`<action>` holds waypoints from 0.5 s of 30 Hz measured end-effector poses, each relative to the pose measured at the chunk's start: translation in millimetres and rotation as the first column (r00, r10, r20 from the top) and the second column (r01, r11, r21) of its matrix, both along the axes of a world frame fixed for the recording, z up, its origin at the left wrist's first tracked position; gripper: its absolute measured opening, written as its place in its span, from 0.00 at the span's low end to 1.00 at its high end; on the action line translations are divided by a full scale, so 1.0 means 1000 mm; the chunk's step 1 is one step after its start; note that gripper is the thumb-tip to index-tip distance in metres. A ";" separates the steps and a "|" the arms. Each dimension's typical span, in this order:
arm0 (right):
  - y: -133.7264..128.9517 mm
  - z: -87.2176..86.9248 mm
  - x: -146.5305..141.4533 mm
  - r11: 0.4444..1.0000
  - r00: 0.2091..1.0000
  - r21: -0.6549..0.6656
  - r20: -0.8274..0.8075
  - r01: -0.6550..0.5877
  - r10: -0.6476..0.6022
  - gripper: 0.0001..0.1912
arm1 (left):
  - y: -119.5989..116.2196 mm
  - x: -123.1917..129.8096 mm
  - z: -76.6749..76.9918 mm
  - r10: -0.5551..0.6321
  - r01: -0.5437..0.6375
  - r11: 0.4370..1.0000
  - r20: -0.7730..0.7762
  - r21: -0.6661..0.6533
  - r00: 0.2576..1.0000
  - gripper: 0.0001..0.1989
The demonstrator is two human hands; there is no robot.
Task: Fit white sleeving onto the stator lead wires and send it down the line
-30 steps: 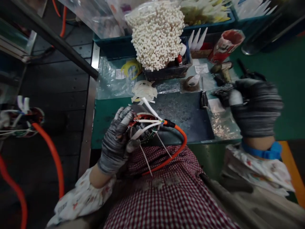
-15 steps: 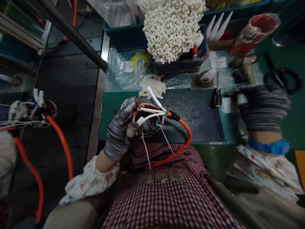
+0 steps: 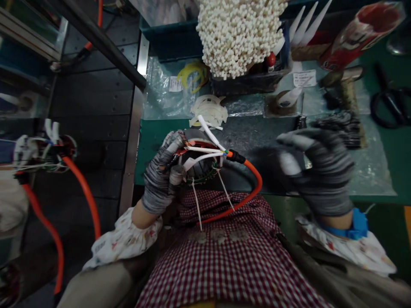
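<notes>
My left hand, in a grey striped glove, grips the left rim of a round wound motor part at the near edge of the bench. White sleeved leads and an orange cable run from its right side, and two white ties hang from it. Over the dark mat, right of the cable, my right hand hovers with thumb and fingers apart and nothing visible between them. A dark-handled tool lies just beyond it, partly hidden.
White pellet-like pieces fill a black box at the back. Scissors, a hammer-like tool and a red can are at right. Pale ring-shaped sheets lie behind the part. Another wound part stands left.
My right hand has moved left and slightly nearer, away from the hammer-like tool, and its fingers have spread. My left hand keeps its grip on the part. The view has shifted slightly.
</notes>
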State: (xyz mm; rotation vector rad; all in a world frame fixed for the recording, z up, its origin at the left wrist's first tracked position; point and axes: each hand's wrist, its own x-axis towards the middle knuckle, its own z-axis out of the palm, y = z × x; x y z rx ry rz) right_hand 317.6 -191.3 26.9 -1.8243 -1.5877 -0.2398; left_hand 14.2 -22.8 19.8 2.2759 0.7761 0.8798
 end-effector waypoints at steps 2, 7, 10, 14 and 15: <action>0.006 -0.007 -0.012 0.997 0.996 -0.023 -0.051 -0.080 0.079 0.12 | -0.001 0.000 0.000 0.006 -0.006 1.000 0.005 0.005 1.000 0.27; 0.016 -0.023 -0.025 0.983 0.973 -0.078 -0.173 -0.166 0.151 0.14 | 0.007 0.002 0.000 0.035 -0.035 0.997 -0.002 -0.074 0.999 0.30; 0.018 -0.025 -0.026 0.981 0.969 -0.083 -0.191 -0.173 0.155 0.15 | 0.016 0.003 0.001 0.045 -0.045 0.988 -0.004 -0.145 0.999 0.30; 0.020 -0.027 -0.025 0.977 0.968 -0.113 -0.194 -0.181 0.157 0.15 | 0.022 0.003 0.000 0.083 -0.087 0.980 -0.027 -0.180 0.996 0.30; 0.021 -0.027 -0.024 0.977 0.970 -0.118 -0.188 -0.177 0.153 0.15 | 0.022 0.003 -0.001 0.087 -0.090 0.979 -0.025 -0.184 0.996 0.30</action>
